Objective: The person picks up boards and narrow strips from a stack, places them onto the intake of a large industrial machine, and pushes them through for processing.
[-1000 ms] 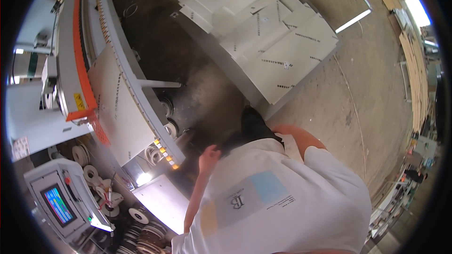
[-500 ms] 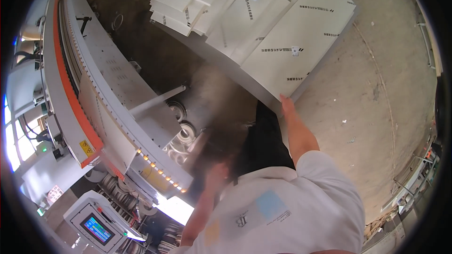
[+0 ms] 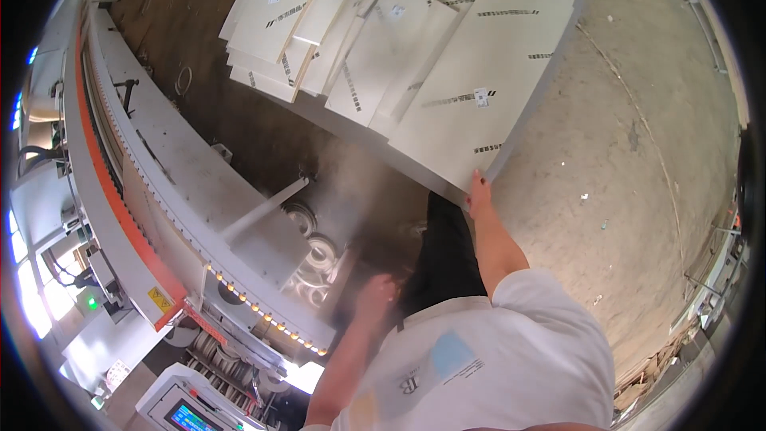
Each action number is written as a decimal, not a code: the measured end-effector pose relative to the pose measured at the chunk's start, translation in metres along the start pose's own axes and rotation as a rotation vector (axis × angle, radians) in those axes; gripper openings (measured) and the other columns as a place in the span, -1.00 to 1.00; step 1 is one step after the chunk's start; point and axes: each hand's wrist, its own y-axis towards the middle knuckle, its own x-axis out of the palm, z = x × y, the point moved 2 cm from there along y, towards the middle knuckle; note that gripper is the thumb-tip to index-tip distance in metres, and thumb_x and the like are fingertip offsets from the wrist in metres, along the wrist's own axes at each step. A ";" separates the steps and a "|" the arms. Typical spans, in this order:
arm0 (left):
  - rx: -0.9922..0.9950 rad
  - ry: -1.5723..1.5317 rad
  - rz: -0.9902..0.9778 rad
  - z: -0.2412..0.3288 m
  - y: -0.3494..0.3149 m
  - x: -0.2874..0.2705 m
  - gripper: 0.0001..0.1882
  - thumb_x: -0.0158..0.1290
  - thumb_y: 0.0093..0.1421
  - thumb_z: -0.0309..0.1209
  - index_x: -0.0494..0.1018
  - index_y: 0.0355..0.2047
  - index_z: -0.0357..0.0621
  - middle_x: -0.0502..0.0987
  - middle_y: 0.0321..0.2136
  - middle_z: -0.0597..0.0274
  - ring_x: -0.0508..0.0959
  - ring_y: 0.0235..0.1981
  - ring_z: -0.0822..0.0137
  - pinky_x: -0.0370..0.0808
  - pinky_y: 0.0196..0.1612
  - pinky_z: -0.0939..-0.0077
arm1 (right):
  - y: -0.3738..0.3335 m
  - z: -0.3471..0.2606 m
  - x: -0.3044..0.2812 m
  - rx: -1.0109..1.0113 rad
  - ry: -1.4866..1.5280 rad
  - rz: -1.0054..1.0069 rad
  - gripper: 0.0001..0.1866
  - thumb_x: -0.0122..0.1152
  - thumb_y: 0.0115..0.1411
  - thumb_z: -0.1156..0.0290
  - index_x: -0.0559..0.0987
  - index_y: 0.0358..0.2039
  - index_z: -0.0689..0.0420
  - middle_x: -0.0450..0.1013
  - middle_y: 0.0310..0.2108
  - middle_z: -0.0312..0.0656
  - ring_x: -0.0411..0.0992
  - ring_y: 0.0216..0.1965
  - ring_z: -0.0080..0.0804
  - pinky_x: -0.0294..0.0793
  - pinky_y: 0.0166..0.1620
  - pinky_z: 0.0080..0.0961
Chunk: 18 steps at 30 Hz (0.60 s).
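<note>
Cream-coloured flat panels (image 3: 383, 44) with printed stickers lie in uneven, overlapping piles at the top middle. The large panel (image 3: 487, 72) on their right side has its near corner pointing toward me. At that corner is my right hand (image 3: 479, 193), closed on the edge with the thumb on top; its other fingers are mostly hidden. My left hand (image 3: 377, 295) hangs low beside my dark trousers, between my body and the long machine (image 3: 263, 271). It touches no panel, and motion blur smears its fingers.
Along the left runs the machine with an orange strip (image 3: 112, 199) and a row of small yellow rollers (image 3: 263, 315). A control screen (image 3: 191, 415) sits at the lower left. Rolls of banding (image 3: 319, 254) lie beside the machine's arm (image 3: 267, 207).
The panel piles appear slightly lower and farther left, with my right hand staying at the same corner. My left hand has shifted a little. The machine's view has shifted too, with the screen lower.
</note>
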 end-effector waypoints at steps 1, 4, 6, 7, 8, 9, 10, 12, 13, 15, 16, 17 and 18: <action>0.011 -0.024 -0.018 0.015 0.022 -0.007 -0.66 0.09 0.31 -0.39 0.44 0.05 -0.27 0.57 -0.38 0.23 0.54 -0.41 0.45 0.50 -0.32 0.58 | -0.011 -0.007 -0.007 -0.004 -0.029 -0.014 -0.42 0.15 0.25 -0.21 0.42 0.04 -0.01 0.34 -0.33 -0.30 0.30 -0.54 -0.44 0.36 -0.50 -0.51; -0.189 -0.583 -0.057 0.079 0.078 -0.023 -0.68 0.08 0.34 -0.38 0.43 0.04 -0.27 0.55 -0.41 0.23 0.53 -0.42 0.45 0.49 -0.34 0.58 | -0.038 -0.015 -0.029 0.027 -0.229 -0.201 -0.46 0.15 0.29 -0.15 0.44 0.06 0.00 0.45 -0.29 -0.29 0.41 -0.45 -0.46 0.43 -0.42 -0.52; -0.099 -0.433 -0.047 0.094 0.114 -0.025 -0.67 0.05 0.36 -0.34 0.43 0.04 -0.29 0.55 -0.38 0.21 0.52 -0.41 0.48 0.46 -0.34 0.60 | -0.071 -0.023 -0.029 0.008 -0.159 -0.378 -0.52 0.12 0.34 -0.06 0.45 0.07 0.03 0.51 -0.22 -0.27 0.49 -0.35 -0.44 0.48 -0.36 -0.52; -0.103 -0.731 -0.033 0.096 0.131 -0.020 -0.65 0.06 0.36 -0.33 0.42 0.04 -0.30 0.55 -0.34 0.21 0.50 -0.39 0.49 0.47 -0.32 0.59 | -0.094 -0.029 -0.026 -0.006 -0.129 -0.469 -0.54 0.10 0.36 -0.02 0.46 0.08 0.05 0.54 -0.18 -0.26 0.53 -0.30 -0.44 0.50 -0.32 -0.52; -0.082 -0.619 0.069 0.109 0.145 -0.016 -0.68 0.07 0.35 -0.31 0.43 -0.01 -0.29 0.53 -0.36 0.25 0.49 -0.40 0.48 0.47 -0.33 0.58 | -0.114 -0.031 -0.025 0.009 -0.095 -0.528 -0.58 0.08 0.39 0.05 0.45 0.09 0.06 0.54 -0.13 -0.24 0.55 -0.23 -0.40 0.54 -0.28 -0.49; -0.058 -0.505 0.175 0.121 0.154 -0.014 -0.70 0.08 0.35 -0.30 0.44 -0.06 -0.28 0.52 -0.37 0.28 0.48 -0.40 0.48 0.48 -0.34 0.57 | -0.133 -0.030 -0.024 0.023 -0.062 -0.590 -0.61 0.05 0.41 0.11 0.45 0.09 0.08 0.55 -0.08 -0.22 0.57 -0.17 -0.37 0.58 -0.23 -0.46; -0.009 -0.528 0.170 0.116 0.161 -0.009 -0.72 0.09 0.34 -0.30 0.44 -0.10 -0.27 0.50 -0.39 0.30 0.47 -0.42 0.49 0.47 -0.36 0.57 | -0.146 -0.022 -0.023 0.046 -0.052 -0.651 -0.63 0.05 0.41 0.15 0.45 0.10 0.09 0.54 -0.08 -0.23 0.58 -0.16 -0.36 0.59 -0.19 -0.41; -0.011 -0.587 0.196 0.097 0.169 -0.001 -0.76 0.10 0.33 -0.29 0.44 -0.17 -0.23 0.46 -0.43 0.34 0.45 -0.45 0.50 0.47 -0.40 0.57 | -0.173 -0.005 -0.019 0.116 -0.052 -0.778 -0.65 0.06 0.42 0.21 0.44 0.11 0.10 0.54 -0.07 -0.24 0.58 -0.14 -0.33 0.61 -0.11 -0.34; -0.062 -0.617 0.217 0.108 0.164 -0.005 -0.77 0.11 0.32 -0.29 0.44 -0.21 -0.21 0.45 -0.45 0.36 0.44 -0.47 0.50 0.47 -0.42 0.57 | -0.188 0.002 -0.017 0.167 -0.051 -0.837 -0.65 0.06 0.41 0.23 0.44 0.12 0.10 0.54 -0.05 -0.24 0.58 -0.13 -0.31 0.61 -0.08 -0.32; -0.352 -0.706 0.312 0.128 0.131 -0.016 -0.80 0.12 0.31 -0.29 0.44 -0.26 -0.17 0.42 -0.47 0.39 0.42 -0.49 0.52 0.45 -0.46 0.59 | -0.199 0.017 -0.017 0.237 -0.237 -0.928 -0.60 0.12 0.38 0.21 0.44 0.15 0.08 0.53 0.01 -0.21 0.55 -0.05 -0.23 0.56 0.02 -0.22; -0.336 -0.761 0.313 0.122 0.114 -0.024 -0.81 0.13 0.31 -0.31 0.45 -0.23 -0.15 0.43 -0.47 0.40 0.40 -0.51 0.54 0.45 -0.48 0.59 | -0.193 0.018 -0.018 0.293 -0.255 -0.925 -0.59 0.13 0.36 0.16 0.46 0.14 0.07 0.53 0.01 -0.20 0.53 -0.03 -0.23 0.54 0.05 -0.20; -0.355 -0.745 0.340 0.115 0.095 -0.030 -0.82 0.12 0.30 -0.31 0.45 -0.23 -0.15 0.43 -0.46 0.40 0.41 -0.51 0.54 0.45 -0.47 0.59 | -0.187 0.017 -0.022 0.350 -0.277 -0.922 -0.57 0.14 0.35 0.11 0.48 0.12 0.06 0.54 0.01 -0.20 0.52 0.00 -0.23 0.52 0.07 -0.18; -0.373 -0.729 0.368 0.105 0.074 -0.037 -0.83 0.12 0.30 -0.31 0.45 -0.23 -0.14 0.43 -0.46 0.41 0.41 -0.51 0.54 0.45 -0.47 0.59 | -0.181 0.007 -0.025 0.292 -0.190 -0.804 -0.54 0.14 0.33 0.03 0.49 0.10 0.05 0.54 0.00 -0.20 0.50 0.02 -0.24 0.50 0.08 -0.18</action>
